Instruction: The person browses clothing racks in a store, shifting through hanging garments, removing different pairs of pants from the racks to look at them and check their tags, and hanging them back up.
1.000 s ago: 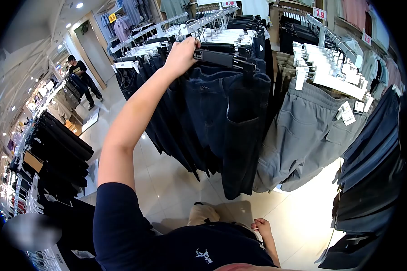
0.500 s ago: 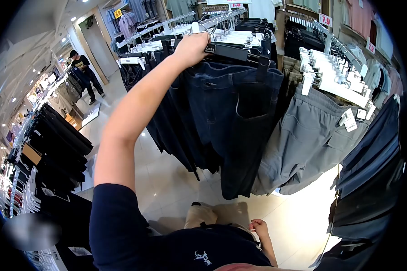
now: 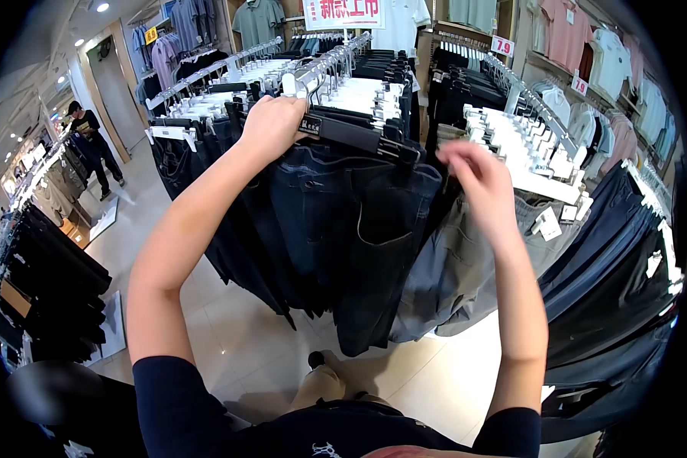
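Note:
Dark blue jeans [image 3: 313, 206] hang from a black clip hanger [image 3: 351, 137] at the front of the rack, with the hanger slightly tilted down to the right. My left hand [image 3: 275, 126] is closed around the hanger's left end, close to its metal hook. Beside the right end of the jeans' waistband is my right hand [image 3: 481, 179], raised and blurred at the fingertips. Its fingers are partly bent and spread from the thumb, with nothing visible in them. Grey trousers [image 3: 466, 267] hang behind and below that hand.
More trousers on white hangers [image 3: 511, 145] fill the rack at right. Dark trousers [image 3: 61, 252] line another rack at left. A person [image 3: 91, 145] stands in the aisle further back. A red-lettered sign [image 3: 343, 14] rises above the middle rack.
My right hand has come up from low by my body to the right end of the jeans. My left hand still grips the hanger. The view has shifted, with the rack lower and further left.

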{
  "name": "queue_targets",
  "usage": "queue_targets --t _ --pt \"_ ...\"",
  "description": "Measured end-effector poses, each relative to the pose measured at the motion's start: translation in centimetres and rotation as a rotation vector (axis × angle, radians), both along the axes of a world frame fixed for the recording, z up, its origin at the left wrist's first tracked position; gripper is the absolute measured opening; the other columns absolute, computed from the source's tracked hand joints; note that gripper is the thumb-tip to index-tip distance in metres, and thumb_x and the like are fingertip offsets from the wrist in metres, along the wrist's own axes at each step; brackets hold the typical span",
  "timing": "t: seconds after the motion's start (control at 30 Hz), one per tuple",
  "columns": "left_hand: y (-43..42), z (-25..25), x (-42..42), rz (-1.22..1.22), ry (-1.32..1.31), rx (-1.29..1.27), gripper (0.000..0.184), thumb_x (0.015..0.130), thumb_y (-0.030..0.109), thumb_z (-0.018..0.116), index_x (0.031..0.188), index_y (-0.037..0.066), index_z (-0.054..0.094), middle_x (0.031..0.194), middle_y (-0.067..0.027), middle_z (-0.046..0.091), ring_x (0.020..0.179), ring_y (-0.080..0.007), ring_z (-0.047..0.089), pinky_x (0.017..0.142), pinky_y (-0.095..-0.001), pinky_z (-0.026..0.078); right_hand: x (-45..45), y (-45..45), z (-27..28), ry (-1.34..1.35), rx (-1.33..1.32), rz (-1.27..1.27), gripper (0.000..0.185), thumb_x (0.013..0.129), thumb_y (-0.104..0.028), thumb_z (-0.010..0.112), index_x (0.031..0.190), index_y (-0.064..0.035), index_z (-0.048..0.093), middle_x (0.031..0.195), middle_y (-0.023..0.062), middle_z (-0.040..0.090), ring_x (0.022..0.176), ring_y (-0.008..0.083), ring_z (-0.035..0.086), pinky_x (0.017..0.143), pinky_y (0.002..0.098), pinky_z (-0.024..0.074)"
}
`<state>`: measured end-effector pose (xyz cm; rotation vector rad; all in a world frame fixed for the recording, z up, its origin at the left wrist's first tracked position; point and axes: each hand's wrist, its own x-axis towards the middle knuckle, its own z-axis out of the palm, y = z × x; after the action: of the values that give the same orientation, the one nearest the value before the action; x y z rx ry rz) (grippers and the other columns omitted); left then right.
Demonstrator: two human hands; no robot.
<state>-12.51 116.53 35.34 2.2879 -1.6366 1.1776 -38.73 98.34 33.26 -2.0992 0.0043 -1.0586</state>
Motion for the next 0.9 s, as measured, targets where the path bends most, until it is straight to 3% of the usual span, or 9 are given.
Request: queue_targets --t 0.17,0.23,0.27,0.37,0.43,0.53,0.6,0.7,0.9 --pt "0.5 0.5 -0.3 -0.090 -0.032 -0.019 0.032 0.062 0.025 0.073 0.080 0.006 0.053 0.073 -0.0081 0.057 0.074 -0.0260 0.058 0.066 -0.0366 0.043 8.0 -1.2 5.5 0.543 -0.397 0.215 0.021 0.083 -0.008 0.056 0.100 0.0046 0.061 0.084 0.0078 0.066 0.079 0.0127 0.059 0.076 0.0256 0.0455" --pt "1.2 0.2 0.3 -0.087 0.022 -0.034 0.030 0.062 0.022 0.072 0.080 0.007 0.053 0.073 -0.0073 0.057 0.074 -0.0254 0.058 0.066 -0.0362 0.043 9.6 -0.9 6.8 0.725 -0.332 0.318 0.024 0.086 -0.015 0.055 0.102 0.0019 0.062 0.083 0.0088 0.066 0.077 0.0140 0.060 0.073 0.0272 0.0469" --pt "1.5 0.1 0.6 -0.086 0.041 -0.041 0.029 0.061 0.020 0.071 0.079 0.007 0.053 0.072 -0.0066 0.057 0.074 -0.0247 0.058 0.066 -0.0358 0.043 10.6 -1.0 7.1 0.810 -0.022 0.442 0.027 0.089 -0.017 0.052 0.105 0.0031 0.060 0.081 0.0059 0.063 0.075 0.0106 0.057 0.071 0.0240 0.0469" --pt "1.6 0.1 1.5 -0.117 0.043 -0.053 0.031 0.059 0.018 0.072 0.081 0.008 0.053 0.074 -0.0048 0.056 0.076 -0.0222 0.057 0.068 -0.0342 0.042 12.1 0.3 6.8 0.759 0.130 0.259 0.027 0.090 -0.017 0.050 0.105 0.0044 0.058 0.080 0.0060 0.062 0.075 0.0102 0.057 0.071 0.0212 0.0465" --pt "1.8 0.3 1.6 -0.141 0.053 -0.024 0.037 0.055 0.017 0.074 0.084 0.007 0.053 0.078 -0.0044 0.057 0.079 -0.0212 0.057 0.069 -0.0334 0.042 14.0 -0.4 5.6 0.785 -0.469 0.283 0.029 0.088 -0.016 0.053 0.110 0.0029 0.057 0.087 0.0055 0.063 0.073 0.0081 0.054 0.069 0.0221 0.0467" --pt "1.6 -0.1 2.6 -0.218 0.034 -0.020 0.036 0.056 0.017 0.074 0.083 0.007 0.054 0.077 -0.0049 0.058 0.078 -0.0214 0.058 0.069 -0.0331 0.042 15.2 1.5 4.6 0.921 -0.032 0.451 0.031 0.083 -0.020 0.058 0.100 0.0051 0.060 0.081 0.0104 0.064 0.072 0.0132 0.057 0.070 0.0272 0.0467" --pt "1.6 0.0 3.0 -0.268 0.080 -0.011 0.034 0.056 0.017 0.074 0.083 0.007 0.054 0.076 -0.0050 0.059 0.075 -0.0214 0.058 0.069 -0.0326 0.043 15.9 2.8 4.5 1.071 -0.312 0.338 0.027 0.079 -0.018 0.059 0.094 0.0037 0.062 0.075 0.0129 0.063 0.066 0.0156 0.057 0.064 0.0293 0.0454" --pt "1.9 0.1 3.7 -0.314 0.089 -0.005 0.033 0.056 0.018 0.073 0.081 0.006 0.054 0.073 -0.0052 0.058 0.073 -0.0215 0.059 0.067 -0.0324 0.043 16.8 2.7 4.1 0.961 -0.261 0.150 0.022 0.078 -0.016 0.062 0.089 0.0037 0.061 0.066 0.0049 0.060 0.059 0.0085 0.053 0.059 0.0265 0.0446" --pt "1.9 0.3 5.4 -0.357 0.156 0.096 0.030 0.058 0.017 0.073 0.079 0.004 0.055 0.069 -0.0055 0.058 0.068 -0.0233 0.059 0.063 -0.0335 0.045 17.9 2.7 4.8 0.944 -0.298 0.004 0.021 0.079 -0.017 0.061 0.084 0.0042 0.061 0.062 0.0128 0.058 0.057 0.0154 0.054 0.058 0.0298 0.0440"
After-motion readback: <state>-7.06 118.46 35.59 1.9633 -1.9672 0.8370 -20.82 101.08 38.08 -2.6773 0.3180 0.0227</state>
